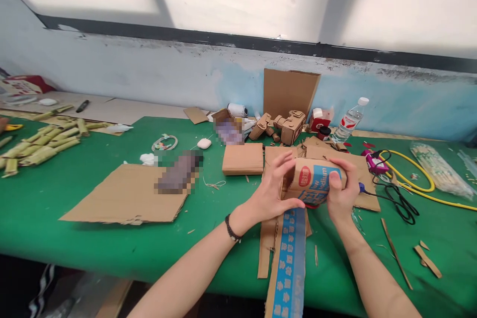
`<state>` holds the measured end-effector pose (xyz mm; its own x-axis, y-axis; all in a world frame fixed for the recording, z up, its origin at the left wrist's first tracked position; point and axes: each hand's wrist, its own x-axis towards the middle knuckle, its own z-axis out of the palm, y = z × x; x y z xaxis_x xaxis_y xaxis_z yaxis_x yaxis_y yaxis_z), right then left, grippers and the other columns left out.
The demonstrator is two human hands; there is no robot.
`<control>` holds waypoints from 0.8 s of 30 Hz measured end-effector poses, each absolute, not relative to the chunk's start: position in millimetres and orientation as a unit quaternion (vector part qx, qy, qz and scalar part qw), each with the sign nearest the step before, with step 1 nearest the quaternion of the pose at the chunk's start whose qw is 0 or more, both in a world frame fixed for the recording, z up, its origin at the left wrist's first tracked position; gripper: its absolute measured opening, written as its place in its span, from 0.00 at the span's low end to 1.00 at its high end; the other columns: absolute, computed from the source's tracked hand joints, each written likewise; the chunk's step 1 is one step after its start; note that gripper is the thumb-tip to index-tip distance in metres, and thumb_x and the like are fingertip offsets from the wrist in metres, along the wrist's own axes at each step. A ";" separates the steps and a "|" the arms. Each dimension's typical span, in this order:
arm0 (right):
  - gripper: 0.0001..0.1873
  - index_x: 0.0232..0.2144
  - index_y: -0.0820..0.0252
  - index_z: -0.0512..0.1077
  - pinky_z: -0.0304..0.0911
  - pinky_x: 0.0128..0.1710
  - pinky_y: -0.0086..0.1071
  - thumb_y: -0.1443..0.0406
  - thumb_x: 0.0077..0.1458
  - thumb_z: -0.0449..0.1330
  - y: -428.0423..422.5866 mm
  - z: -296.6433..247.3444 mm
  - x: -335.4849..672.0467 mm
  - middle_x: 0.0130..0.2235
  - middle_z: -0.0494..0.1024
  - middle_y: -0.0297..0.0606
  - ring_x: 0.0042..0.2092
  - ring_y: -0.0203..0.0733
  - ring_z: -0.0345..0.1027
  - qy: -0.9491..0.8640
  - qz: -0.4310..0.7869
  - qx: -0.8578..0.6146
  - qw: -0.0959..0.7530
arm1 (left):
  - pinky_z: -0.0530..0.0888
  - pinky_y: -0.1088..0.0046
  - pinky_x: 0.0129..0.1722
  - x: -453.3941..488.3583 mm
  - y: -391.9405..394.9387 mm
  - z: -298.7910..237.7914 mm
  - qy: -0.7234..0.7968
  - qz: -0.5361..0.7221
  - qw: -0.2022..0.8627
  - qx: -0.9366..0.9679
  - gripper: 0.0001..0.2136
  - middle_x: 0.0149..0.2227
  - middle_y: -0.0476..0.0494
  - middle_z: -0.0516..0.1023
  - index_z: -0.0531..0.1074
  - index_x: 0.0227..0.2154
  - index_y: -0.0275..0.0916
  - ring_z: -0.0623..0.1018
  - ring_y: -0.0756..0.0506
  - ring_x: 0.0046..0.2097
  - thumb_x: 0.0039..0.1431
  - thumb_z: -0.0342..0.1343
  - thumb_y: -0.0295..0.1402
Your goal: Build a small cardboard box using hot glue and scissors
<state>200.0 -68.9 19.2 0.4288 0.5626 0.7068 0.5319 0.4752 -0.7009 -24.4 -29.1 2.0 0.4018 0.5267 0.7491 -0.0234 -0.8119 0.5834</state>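
A bent cardboard piece (316,181) with blue and red print is held between my hands above the table, curved like a short open tube. My right hand (343,194) grips its right end, thumb pressed on the printed face. My left hand (270,191) cups its left end, thumb along the lower edge and fingers spread at the upper edge. Below them, a long cardboard strip (290,263) with a blue printed band reaches past the table's front edge. Plain cardboard pieces lie under and behind the held piece.
A cardboard sheet (126,194) lies at the left, a flat cardboard box (243,159) in the middle. Behind stand cardboard models (288,126) and a water bottle (350,121). To the right are a purple device (374,162), a yellow cable (428,179) and cardboard scraps (428,261).
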 end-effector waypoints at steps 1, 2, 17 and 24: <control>0.21 0.50 0.53 0.83 0.76 0.54 0.48 0.46 0.71 0.64 -68.5 18.5 200.1 0.49 0.87 0.42 0.52 0.54 0.81 -0.533 0.017 -0.513 0.672 | 0.68 0.33 0.78 -24.1 -29.0 0.4 0.155 0.506 0.239 0.814 0.51 0.82 0.27 0.57 0.55 0.80 0.59 0.63 0.23 0.83 0.61 0.78 0.51; 0.21 0.49 0.53 0.84 0.76 0.53 0.47 0.46 0.71 0.64 -68.3 17.3 199.2 0.48 0.87 0.41 0.51 0.54 0.81 -0.535 0.025 -0.512 0.672 | 0.69 0.34 0.78 -23.6 -29.3 -1.7 0.156 0.495 0.221 0.826 0.50 0.81 0.27 0.58 0.54 0.80 0.60 0.64 0.24 0.83 0.63 0.77 0.48; 0.23 0.48 0.55 0.80 0.73 0.46 0.39 0.45 0.73 0.59 -54.1 9.7 190.4 0.45 0.85 0.37 0.43 0.45 0.78 -0.314 0.259 -0.454 0.793 | 0.75 0.35 0.74 -6.9 -43.9 -10.6 0.155 0.534 0.196 0.807 0.45 0.78 0.23 0.67 0.57 0.79 0.52 0.72 0.24 0.79 0.67 0.75 0.48; 0.19 0.45 0.55 0.80 0.74 0.44 0.36 0.48 0.70 0.61 -47.9 -2.0 186.4 0.41 0.85 0.33 0.41 0.42 0.78 -0.266 0.322 -0.426 0.803 | 0.78 0.37 0.71 -7.3 -38.7 -22.4 0.205 0.536 0.202 0.793 0.40 0.73 0.25 0.72 0.62 0.72 0.49 0.77 0.26 0.74 0.65 0.76 0.49</control>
<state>186.4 -47.9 -2.0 0.6509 0.7436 0.1533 -0.2899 0.4300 -0.8550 -7.3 -38.7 -22.4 0.3403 0.5418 0.7686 0.1090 -0.8346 0.5400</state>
